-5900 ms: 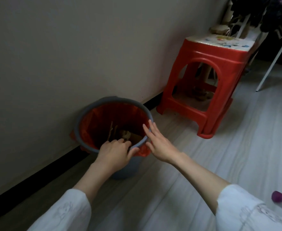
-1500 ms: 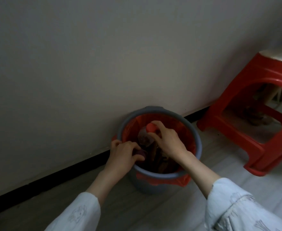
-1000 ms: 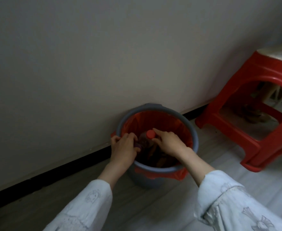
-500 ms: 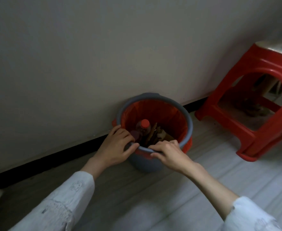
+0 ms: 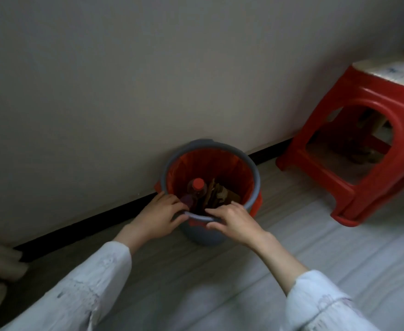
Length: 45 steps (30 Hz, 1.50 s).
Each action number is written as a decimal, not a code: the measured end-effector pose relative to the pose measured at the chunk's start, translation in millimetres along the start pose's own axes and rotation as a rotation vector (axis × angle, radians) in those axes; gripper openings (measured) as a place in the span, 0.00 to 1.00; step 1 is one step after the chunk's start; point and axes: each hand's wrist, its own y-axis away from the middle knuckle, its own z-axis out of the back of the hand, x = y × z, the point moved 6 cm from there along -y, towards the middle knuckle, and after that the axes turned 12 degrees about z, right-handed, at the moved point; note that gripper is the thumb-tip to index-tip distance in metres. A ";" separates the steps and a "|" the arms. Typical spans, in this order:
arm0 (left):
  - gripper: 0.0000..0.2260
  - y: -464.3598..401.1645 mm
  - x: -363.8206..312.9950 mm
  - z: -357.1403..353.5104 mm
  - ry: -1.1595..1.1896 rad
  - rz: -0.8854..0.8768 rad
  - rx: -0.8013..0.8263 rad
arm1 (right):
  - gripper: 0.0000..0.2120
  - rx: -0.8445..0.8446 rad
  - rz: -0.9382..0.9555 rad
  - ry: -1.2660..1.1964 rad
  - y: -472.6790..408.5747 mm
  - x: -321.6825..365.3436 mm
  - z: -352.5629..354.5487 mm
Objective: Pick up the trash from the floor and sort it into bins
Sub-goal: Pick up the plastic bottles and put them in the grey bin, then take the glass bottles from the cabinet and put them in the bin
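Against the wall, both hands (image 5: 159,217) (image 5: 235,222) grip the near rim of the bin (image 5: 251,163) holding bottles (image 5: 197,187).

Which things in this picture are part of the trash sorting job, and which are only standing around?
Part of the job:
- grey bin with red liner
- red-capped bottle inside it
- brown scraps inside it
- left hand and right hand, both gripping the near rim

Only standing around:
- red stool
- wall
- black baseboard
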 end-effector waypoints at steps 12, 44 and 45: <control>0.17 69.0 -83.4 352.4 0.349 0.257 0.010 | 0.25 -0.100 -0.045 -0.125 60.9 165.0 328.8; 0.11 780.5 -198.2 661.9 0.473 1.424 -0.867 | 0.22 0.384 0.914 -0.412 283.2 778.5 419.4; 0.10 813.1 -199.0 657.4 0.452 1.465 -0.908 | 0.22 0.415 0.957 -0.387 293.1 805.3 402.2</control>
